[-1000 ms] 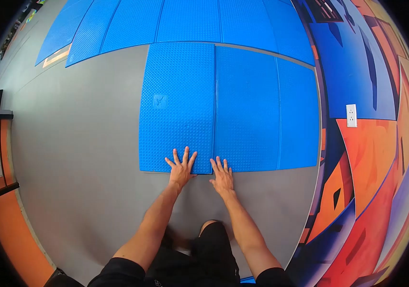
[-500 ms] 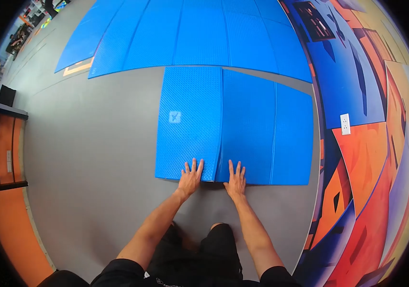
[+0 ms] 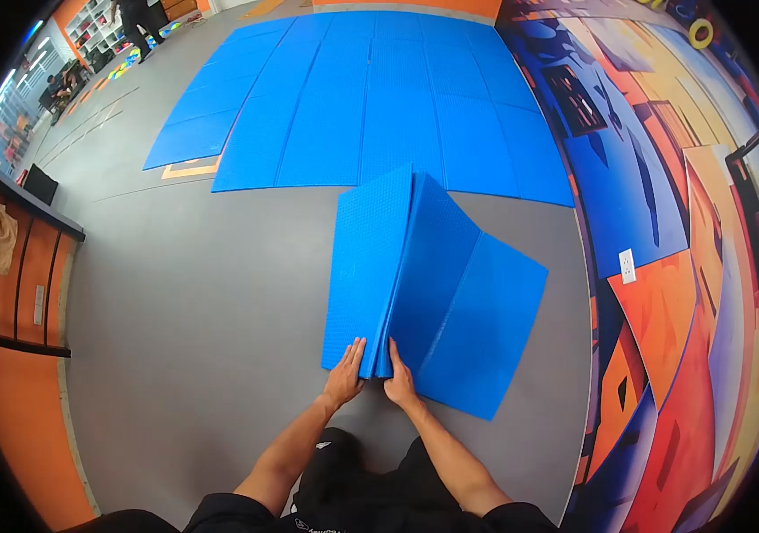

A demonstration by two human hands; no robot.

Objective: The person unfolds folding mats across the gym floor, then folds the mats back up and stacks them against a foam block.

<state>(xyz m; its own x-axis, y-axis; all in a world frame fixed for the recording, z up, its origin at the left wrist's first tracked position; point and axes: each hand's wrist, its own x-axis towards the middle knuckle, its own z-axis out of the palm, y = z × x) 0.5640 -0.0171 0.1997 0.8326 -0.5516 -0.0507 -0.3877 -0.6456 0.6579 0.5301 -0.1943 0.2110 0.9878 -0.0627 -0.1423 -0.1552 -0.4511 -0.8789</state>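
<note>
A blue folding mat (image 3: 495,302) is raised along its middle folds above the grey floor, its panels standing steeply near the centre and its right panel sloping outward. My left hand (image 3: 344,375) presses on the near end of the left panels. On the other side of the raised folds, my right hand (image 3: 400,377) rests at the near edge. Both hands squeeze the folded panels between them, fingers pointing forward along the mat.
More blue mats (image 3: 326,107) lie joined on the floor ahead. A painted wall (image 3: 655,338) with a white socket (image 3: 627,266) runs along the right. An orange and dark counter (image 3: 19,266) is at left. Another person (image 3: 135,22) stands far off at upper left.
The mat's middle has risen from nearly flat into a steep fold, and its right panel has swung round. My hands have come closer together, and more of the room shows ahead.
</note>
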